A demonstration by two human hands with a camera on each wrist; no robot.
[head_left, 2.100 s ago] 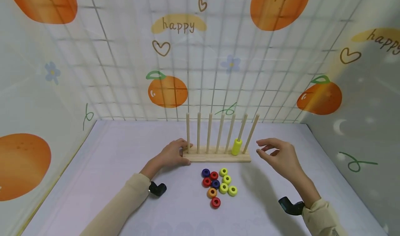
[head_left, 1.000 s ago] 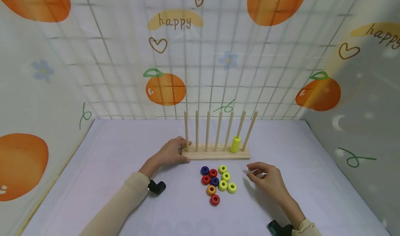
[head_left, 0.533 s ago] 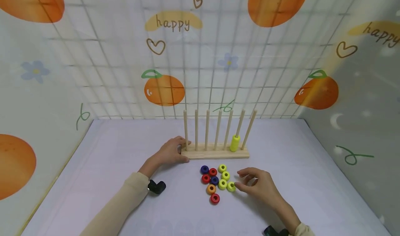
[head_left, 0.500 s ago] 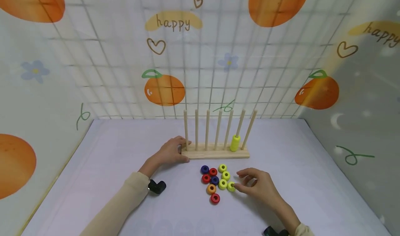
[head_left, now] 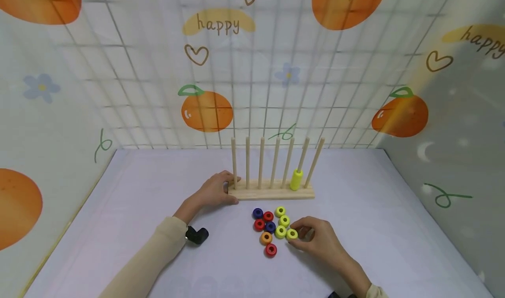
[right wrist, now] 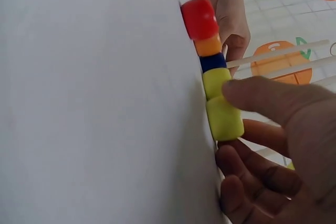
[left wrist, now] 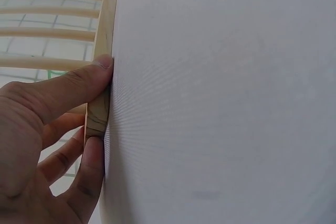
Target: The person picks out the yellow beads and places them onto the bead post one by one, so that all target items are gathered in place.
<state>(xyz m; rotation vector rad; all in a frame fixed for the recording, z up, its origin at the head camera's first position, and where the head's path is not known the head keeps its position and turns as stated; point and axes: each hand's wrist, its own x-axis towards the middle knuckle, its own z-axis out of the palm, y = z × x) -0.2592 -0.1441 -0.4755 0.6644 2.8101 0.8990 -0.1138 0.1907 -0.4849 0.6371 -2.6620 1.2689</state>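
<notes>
My left hand (head_left: 215, 190) grips the left end of a wooden peg rack (head_left: 272, 194), thumb (left wrist: 79, 82) on the front of its base and other fingers around the end. Several upright pegs rise from the base, and stacked yellow beads (head_left: 296, 180) sit low on the second peg from the right. In front of the rack, my right hand (head_left: 321, 240) has thumb and fingertips on either side of the rightmost loose yellow bead (head_left: 292, 233). In the right wrist view, that yellow bead (right wrist: 226, 120) stands between the thumb and the curled fingers, on the tabletop.
Left of the held bead lie more yellow beads (head_left: 280, 232), with dark blue (head_left: 257, 213), red (head_left: 270, 250) and orange (head_left: 266, 238) ones clustered close by. Behind the white table (head_left: 158, 171) hangs a printed curtain (head_left: 260, 70); similar sheets flank both sides.
My right hand has come down from beside the rack's right end and moved left to the loose beads, where it takes hold of a yellow one. My left hand keeps its grip.
</notes>
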